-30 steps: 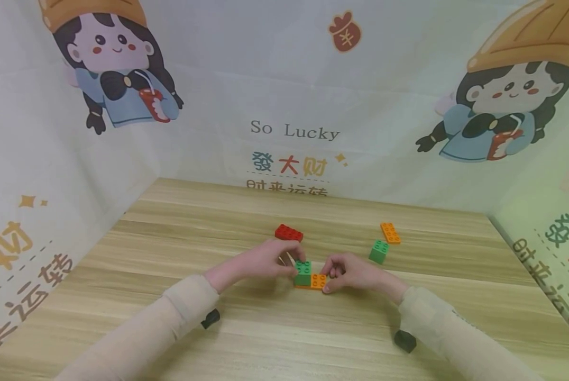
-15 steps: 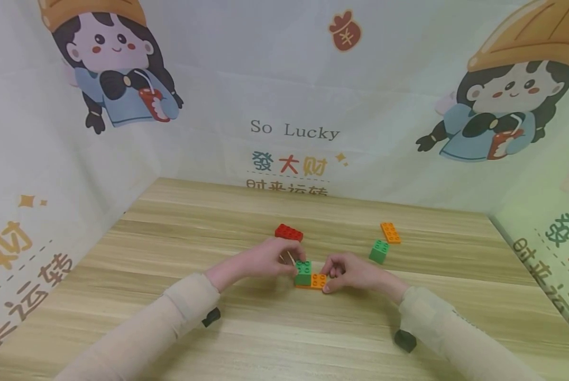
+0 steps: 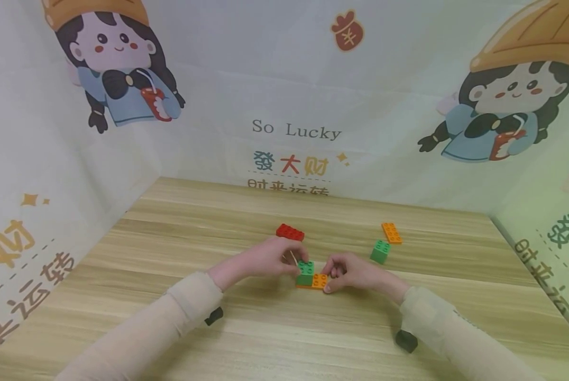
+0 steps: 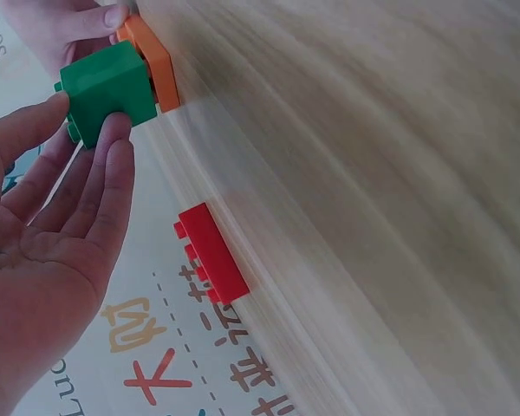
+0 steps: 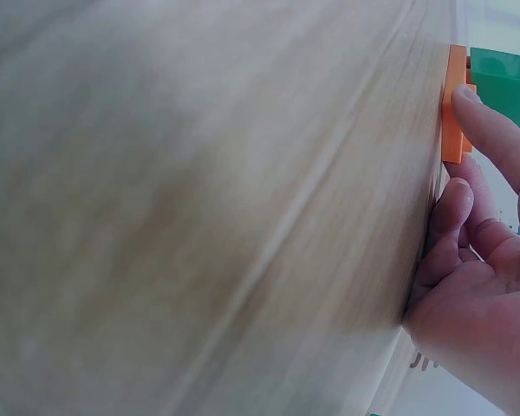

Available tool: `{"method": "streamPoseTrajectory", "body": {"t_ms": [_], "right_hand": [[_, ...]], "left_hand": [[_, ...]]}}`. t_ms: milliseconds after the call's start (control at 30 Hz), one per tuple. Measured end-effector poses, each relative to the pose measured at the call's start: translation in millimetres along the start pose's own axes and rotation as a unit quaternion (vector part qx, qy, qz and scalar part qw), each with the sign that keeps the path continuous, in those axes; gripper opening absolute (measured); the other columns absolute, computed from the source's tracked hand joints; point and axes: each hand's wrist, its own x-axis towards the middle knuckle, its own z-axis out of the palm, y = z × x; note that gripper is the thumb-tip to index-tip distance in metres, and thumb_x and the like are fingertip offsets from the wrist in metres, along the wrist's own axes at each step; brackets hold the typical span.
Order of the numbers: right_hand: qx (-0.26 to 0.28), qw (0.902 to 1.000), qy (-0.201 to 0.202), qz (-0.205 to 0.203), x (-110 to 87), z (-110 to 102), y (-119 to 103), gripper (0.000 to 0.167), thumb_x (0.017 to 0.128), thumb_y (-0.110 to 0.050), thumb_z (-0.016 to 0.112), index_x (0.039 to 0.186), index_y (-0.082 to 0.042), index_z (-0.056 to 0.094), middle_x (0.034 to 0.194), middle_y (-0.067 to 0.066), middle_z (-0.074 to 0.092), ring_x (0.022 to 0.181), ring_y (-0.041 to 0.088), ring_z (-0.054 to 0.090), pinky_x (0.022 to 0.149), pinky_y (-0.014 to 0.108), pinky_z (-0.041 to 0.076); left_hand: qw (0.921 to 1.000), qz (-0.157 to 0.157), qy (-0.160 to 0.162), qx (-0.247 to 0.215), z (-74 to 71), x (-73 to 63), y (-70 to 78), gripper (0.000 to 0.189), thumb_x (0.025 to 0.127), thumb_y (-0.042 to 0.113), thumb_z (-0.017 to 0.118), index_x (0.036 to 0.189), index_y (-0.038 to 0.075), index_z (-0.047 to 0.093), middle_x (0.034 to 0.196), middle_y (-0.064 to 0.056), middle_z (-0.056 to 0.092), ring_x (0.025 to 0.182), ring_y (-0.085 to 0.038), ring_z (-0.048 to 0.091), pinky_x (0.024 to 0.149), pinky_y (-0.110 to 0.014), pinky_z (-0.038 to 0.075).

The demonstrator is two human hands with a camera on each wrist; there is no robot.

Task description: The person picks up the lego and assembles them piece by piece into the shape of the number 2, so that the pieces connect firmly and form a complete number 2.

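Note:
On the table in the head view, a green toy brick (image 3: pixel 305 277) sits over the left half of a flat orange toy brick (image 3: pixel 320 280). My left hand (image 3: pixel 274 257) pinches the green brick between thumb and fingers. The right hand (image 3: pixel 353 272) grips the orange brick's right end. Both wrist views show a narrow gap between the green brick (image 4: pixel 108 91) and the orange brick (image 5: pixel 452 113), so they do not look fully pressed together.
A red brick (image 3: pixel 290 232) lies behind my left hand. Beyond the right hand are another green brick (image 3: pixel 381 252) and a second flat orange brick (image 3: pixel 391 233). A printed cloth (image 3: pixel 294 95) stands along the back and sides of the wooden table (image 3: pixel 275 338).
Almost nothing differs. The whole head view has shifted slightly, while both hands keep their hold on the two bricks.

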Motion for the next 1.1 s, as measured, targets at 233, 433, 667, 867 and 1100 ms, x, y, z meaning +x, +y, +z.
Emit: {"method": "streamPoseTrajectory", "body": {"t_ms": [233,433,667,867,1100], "right_hand": [[0.001,1.0000,-0.002,-0.003,-0.5,0.4,-2.3,0.026,0.083,-0.020,0.079,0.102,-0.008,0.065,0.083,-0.002,0.049,0.081,0.017,0.046,0.069,0.022,0.038],[0.000,1.0000,-0.001,-0.003,-0.3,0.1,-3.6,0.026,0.084,-0.019,0.079,0.103,-0.008,0.065,0.083,-0.002,0.049,0.082,0.017,0.046,0.069,0.022,0.038],[-0.002,1.0000,0.000,-0.004,-1.6,-0.8,-5.2,0.026,0.084,-0.020,0.078,0.103,-0.008,0.065,0.083,-0.001,0.049,0.082,0.017,0.046,0.069,0.022,0.038],[-0.007,0.9999,0.007,-0.012,-4.3,1.1,-5.7,0.027,0.084,-0.020,0.079,0.103,-0.008,0.065,0.085,-0.002,0.052,0.083,0.015,0.048,0.070,0.021,0.040],[-0.007,0.9979,0.052,-0.039,-10.6,9.0,-5.8,0.029,0.083,-0.017,0.079,0.106,-0.004,0.066,0.091,0.007,0.061,0.077,0.015,0.049,0.065,0.020,0.043]], "left_hand": [[1.0000,-0.001,-0.004,-0.004,-1.3,-0.2,2.8,0.018,0.089,0.007,0.070,0.107,0.011,0.067,0.105,0.000,0.071,0.089,-0.009,0.068,0.086,-0.026,0.058],[0.9999,-0.006,-0.001,-0.009,-1.8,-1.8,4.6,0.018,0.090,0.007,0.069,0.107,0.011,0.067,0.105,-0.001,0.071,0.090,-0.010,0.069,0.085,-0.025,0.058],[0.9999,-0.010,0.004,-0.004,-0.2,-2.8,5.4,0.017,0.089,0.009,0.070,0.105,0.013,0.067,0.104,0.001,0.071,0.089,-0.009,0.069,0.083,-0.025,0.058],[0.9999,-0.010,0.004,0.001,-0.6,-2.1,9.0,0.015,0.088,0.007,0.072,0.101,0.012,0.068,0.102,0.001,0.071,0.086,-0.009,0.069,0.080,-0.023,0.058],[0.9999,-0.012,0.005,-0.004,-1.3,-0.3,10.4,0.016,0.086,0.005,0.073,0.100,0.012,0.068,0.102,-0.001,0.071,0.087,-0.012,0.070,0.080,-0.023,0.058]]}}
